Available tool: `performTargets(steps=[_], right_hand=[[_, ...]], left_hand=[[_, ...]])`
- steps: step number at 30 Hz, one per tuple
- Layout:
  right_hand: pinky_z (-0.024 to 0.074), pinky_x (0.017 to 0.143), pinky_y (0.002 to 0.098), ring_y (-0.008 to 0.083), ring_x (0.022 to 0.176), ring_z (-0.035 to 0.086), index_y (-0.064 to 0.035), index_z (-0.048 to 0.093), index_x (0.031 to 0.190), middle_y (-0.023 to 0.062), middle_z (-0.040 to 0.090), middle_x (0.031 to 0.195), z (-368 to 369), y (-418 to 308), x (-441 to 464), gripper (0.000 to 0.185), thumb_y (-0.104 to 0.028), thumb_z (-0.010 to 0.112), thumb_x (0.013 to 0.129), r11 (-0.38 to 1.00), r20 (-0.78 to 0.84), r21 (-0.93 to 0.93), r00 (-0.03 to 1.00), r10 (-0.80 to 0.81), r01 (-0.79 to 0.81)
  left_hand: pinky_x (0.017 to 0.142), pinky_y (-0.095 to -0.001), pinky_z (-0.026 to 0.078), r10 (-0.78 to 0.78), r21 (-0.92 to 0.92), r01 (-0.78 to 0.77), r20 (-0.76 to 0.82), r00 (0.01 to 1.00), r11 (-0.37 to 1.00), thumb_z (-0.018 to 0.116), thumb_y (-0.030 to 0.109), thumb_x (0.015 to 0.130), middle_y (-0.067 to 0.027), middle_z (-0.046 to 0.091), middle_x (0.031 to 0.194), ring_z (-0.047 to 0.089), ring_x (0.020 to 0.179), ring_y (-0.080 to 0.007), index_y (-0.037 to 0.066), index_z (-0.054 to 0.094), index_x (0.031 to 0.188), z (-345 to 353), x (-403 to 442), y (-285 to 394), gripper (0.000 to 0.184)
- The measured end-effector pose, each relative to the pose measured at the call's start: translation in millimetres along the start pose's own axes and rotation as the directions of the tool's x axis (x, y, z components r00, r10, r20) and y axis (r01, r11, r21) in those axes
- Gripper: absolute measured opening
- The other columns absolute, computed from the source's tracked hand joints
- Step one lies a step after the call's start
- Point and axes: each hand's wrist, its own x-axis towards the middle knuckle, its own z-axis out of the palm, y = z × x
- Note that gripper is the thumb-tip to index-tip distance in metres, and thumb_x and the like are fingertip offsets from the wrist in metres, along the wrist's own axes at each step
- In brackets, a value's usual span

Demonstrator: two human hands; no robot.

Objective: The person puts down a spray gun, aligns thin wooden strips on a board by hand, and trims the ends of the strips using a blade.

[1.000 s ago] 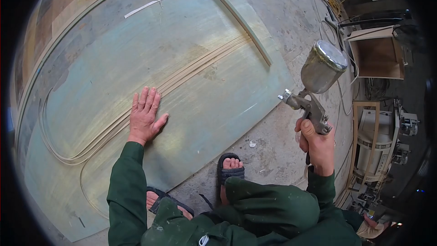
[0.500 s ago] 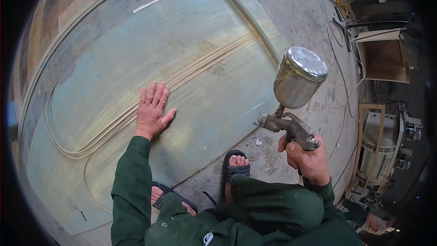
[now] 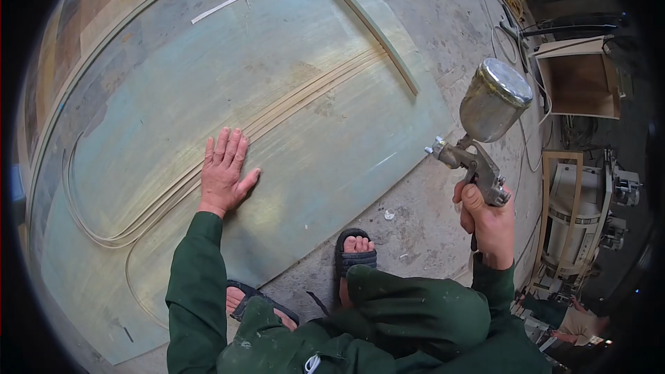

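Metal spray gun point(image 3: 490, 114), slender strips point(image 3: 294, 106)

From the wearer's head, above the board's point(image 3: 332, 159) near edge, we look forward and steeply down. Our single wide view sits close, taking in the left hand point(image 3: 226, 173) over the board, the right hand point(image 3: 489, 224) to its right, and floor point(image 3: 429, 218) around it.

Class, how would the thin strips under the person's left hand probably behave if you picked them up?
The strips are probably floppy: at the picture's left they bend round in a curve. They look light, being narrow for their length. Lifted, they may splay apart, since no tie shows and one curves away from the others.
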Motion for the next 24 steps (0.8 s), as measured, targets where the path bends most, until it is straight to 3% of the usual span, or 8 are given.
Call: performTargets(steps=[3, 16, 18, 24], right_hand=[[0.0294, 0.043, 0.0250, 0.0045, 0.044, 0.042, 0.0005, 0.071, 0.090, -0.0040, 0.052, 0.055, 5.2, -2.4, 4.8, 0.044, -0.041, 0.078, 0.104, 1.000, -0.128, -0.007, 0.992, -0.022, 0.021], [0.0293, 0.043, 0.0260, 0.0044, 0.045, 0.042, -0.0019, 0.071, 0.091, -0.0031, 0.055, 0.060, -11.8, 5.3, 23.9, 0.043, -0.042, 0.077, 0.104, 0.994, -0.241, -0.089, 0.967, -0.088, 0.068], [0.0282, 0.043, 0.0262, 0.0044, 0.045, 0.042, -0.0022, 0.071, 0.091, -0.0042, 0.052, 0.057, -7.0, 6.6, 25.8, 0.043, -0.042, 0.078, 0.104, 0.984, -0.380, -0.135, 0.911, -0.160, 0.116], [0.0285, 0.044, 0.0256, 0.0046, 0.045, 0.041, -0.0029, 0.071, 0.091, -0.0041, 0.051, 0.056, -15.8, 1.7, 9.7, 0.042, -0.042, 0.076, 0.105, 0.992, -0.250, -0.101, 0.964, -0.092, 0.069]], left_hand=[[0.137, -0.0529, 0.012, 0.002, 0.000, -0.002, -0.001, 1.000, 1.000, 0.066, 0.050, 0.100, -0.0093, 0.031, 0.180, 0.022, 0.168, -0.0316, 0.011, 0.039, 0.170, -0.3, -0.2, 0.3, 0.084], [0.137, -0.0527, 0.011, -0.005, 0.007, 0.005, 0.014, 1.000, 1.000, 0.066, 0.048, 0.099, -0.0087, 0.032, 0.179, 0.021, 0.169, -0.0311, 0.011, 0.039, 0.170, -2.0, 0.8, 0.8, 0.084], [0.137, -0.0526, 0.011, -0.002, 0.006, 0.002, 0.000, 1.000, 1.000, 0.066, 0.048, 0.099, -0.0088, 0.032, 0.179, 0.021, 0.168, -0.0311, 0.011, 0.039, 0.170, 0.3, 0.5, 0.0, 0.084], [0.137, -0.0522, 0.012, -0.004, 0.010, 0.004, 0.006, 1.000, 1.000, 0.066, 0.049, 0.100, -0.0090, 0.032, 0.179, 0.021, 0.168, -0.0311, 0.011, 0.039, 0.170, -0.9, 0.6, 0.7, 0.084]])
